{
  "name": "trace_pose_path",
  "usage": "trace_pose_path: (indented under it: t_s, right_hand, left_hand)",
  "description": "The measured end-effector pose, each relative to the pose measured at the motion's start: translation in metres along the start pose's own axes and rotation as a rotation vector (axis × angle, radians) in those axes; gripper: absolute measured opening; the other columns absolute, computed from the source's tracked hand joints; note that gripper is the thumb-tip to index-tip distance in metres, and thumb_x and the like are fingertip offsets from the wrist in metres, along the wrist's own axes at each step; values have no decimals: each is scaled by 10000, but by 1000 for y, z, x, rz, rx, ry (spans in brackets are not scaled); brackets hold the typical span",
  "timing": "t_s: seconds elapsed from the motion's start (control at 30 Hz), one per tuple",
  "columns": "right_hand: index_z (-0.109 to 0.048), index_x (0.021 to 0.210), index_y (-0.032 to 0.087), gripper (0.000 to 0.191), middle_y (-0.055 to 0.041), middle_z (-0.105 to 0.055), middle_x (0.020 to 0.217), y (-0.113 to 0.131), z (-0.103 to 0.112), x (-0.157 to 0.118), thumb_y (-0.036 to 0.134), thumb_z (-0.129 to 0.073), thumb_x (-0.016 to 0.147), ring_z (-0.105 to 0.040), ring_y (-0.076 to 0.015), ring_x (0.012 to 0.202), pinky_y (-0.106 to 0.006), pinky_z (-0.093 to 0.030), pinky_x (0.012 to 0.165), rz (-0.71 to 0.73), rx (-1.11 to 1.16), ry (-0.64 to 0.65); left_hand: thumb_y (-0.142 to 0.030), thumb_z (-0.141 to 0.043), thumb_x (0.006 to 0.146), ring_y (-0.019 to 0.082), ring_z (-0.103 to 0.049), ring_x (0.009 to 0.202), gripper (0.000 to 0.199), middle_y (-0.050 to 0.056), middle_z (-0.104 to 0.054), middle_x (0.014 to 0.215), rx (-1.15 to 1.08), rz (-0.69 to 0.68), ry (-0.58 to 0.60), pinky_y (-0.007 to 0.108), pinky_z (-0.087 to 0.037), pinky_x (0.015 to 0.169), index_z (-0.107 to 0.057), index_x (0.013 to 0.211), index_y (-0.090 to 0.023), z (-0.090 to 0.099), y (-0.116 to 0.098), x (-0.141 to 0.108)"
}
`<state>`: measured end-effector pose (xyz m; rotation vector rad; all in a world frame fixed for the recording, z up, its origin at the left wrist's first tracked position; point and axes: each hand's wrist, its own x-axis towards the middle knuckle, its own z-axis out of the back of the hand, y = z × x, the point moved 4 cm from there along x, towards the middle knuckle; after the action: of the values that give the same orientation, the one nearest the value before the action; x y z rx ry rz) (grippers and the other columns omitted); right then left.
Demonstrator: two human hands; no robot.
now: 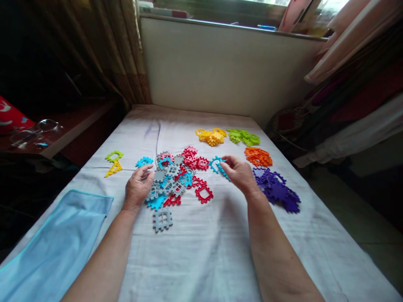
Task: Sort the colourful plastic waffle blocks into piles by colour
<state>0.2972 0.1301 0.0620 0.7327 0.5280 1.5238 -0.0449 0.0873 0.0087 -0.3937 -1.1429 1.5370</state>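
Observation:
A mixed pile of flat plastic interlocking building pieces with toothed edges lies in the middle: grey pieces [172,170], red pieces [204,194] and blue pieces [156,202]. My left hand [138,187] is at the pile's left side, its fingers loosely bent and the thumb apart from them. Just beyond its fingertips is a blue piece [145,161]. To the right of the pile, my right hand [238,173] pinches a blue building piece [215,165] between thumb and fingers. Part of that blue piece is hidden by the hand.
Single-colour heaps lie farther right: yellow [212,137], lime green [243,137], orange [258,156] and purple [277,189]. A green piece [114,156] and a yellow piece [113,167] lie left. A blue cloth [63,230] covers the front left of the white-sheeted surface [201,260].

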Motion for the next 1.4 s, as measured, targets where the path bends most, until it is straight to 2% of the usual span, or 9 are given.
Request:
trace_pose_path:
  t_s: [0.13, 0.27, 0.43, 0.57, 0.7, 0.87, 0.97, 1.13, 1.4]
  right_hand:
    - [-657, 818, 202, 104, -34, -677, 741, -38, 35, 4, 252, -566, 815, -590, -169, 651, -289, -468, 626, -106, 59, 41]
    - [-657, 749, 200, 113, -25, -665, 670, -53, 37, 1, 221, -561, 804, -587, -168, 609, -284, -470, 591, -146, 47, 139]
    - [-697, 754, 191, 96, -56, -703, 712, -61, 39, 3, 190, -602, 769, -607, -178, 634, -294, -454, 605, -195, -110, 77]
    - [-735, 821, 203, 110, -78, -721, 791, -46, 48, 3, 236, -638, 781, -602, -203, 668, -332, -429, 649, -213, -251, -14]
    - [-752, 914, 227, 169, -64, -735, 917, 7, 16, -5, 285, -600, 868, -631, -193, 786, -316, -448, 744, -22, -321, 11]
    - [-734, 982, 239, 185, -51, -724, 1051, 87, -71, -48, 259, -554, 942, -630, -167, 956, -284, -457, 857, 566, -217, 342]
    - [-709, 1079, 265, 202, -54, -650, 1281, 105, -106, -77, 301, -557, 951, -540, -210, 1200, -364, -413, 1000, 773, -249, 433]
    - [-705, 1082, 223, 318, -100, -523, 1440, 102, -126, -92, 461, -639, 883, -383, -301, 1374, -468, -360, 1065, 754, -349, 403]
    - [-742, 895, 189, 290, -109, -554, 1416, 105, -113, -87, 467, -714, 816, -391, -317, 1356, -466, -356, 1069, 733, -404, 434]
  left_hand:
    - [-458, -574, 791, 189, -709, 827, 412, 81, -731, 1061, 18, 12, 5, 303, -580, 728, -682, 1083, -188, 0, 0, 0]
    - [-459, -577, 793, 181, -698, 795, 404, 68, -734, 1035, 66, 2, -7, 294, -573, 720, -689, 1077, -194, 2, -2, 0]
    - [-444, -575, 807, 168, -688, 750, 370, 50, -734, 1010, 100, -12, -13, 284, -565, 715, -688, 1067, -206, 3, -3, 0]
    - [-433, -566, 815, 160, -679, 724, 337, 42, -729, 993, 132, -25, -27, 281, -558, 727, -694, 1033, -211, 3, -3, 1]
    - [-437, -555, 818, 147, -657, 677, 348, 52, -724, 1018, 127, -25, -41, 284, -551, 720, -696, 1034, -203, 3, -2, 0]
    - [-444, -535, 832, 146, -649, 653, 356, 57, -716, 1028, 137, 9, -48, 293, -546, 715, -697, 1030, -198, 5, -3, 0]
    - [-443, -536, 835, 142, -639, 625, 355, 50, -717, 977, 146, 31, -61, 295, -543, 717, -700, 1026, -193, 8, -3, 1]
    - [-442, -530, 838, 134, -626, 594, 364, 43, -713, 908, 144, 77, -126, 281, -533, 673, -688, 1025, -174, 19, 5, 5]
    - [-451, -521, 831, 157, -666, 725, 397, 63, -705, 970, 131, 106, -158, 284, -547, 681, -674, 1070, -173, 21, 18, 7]
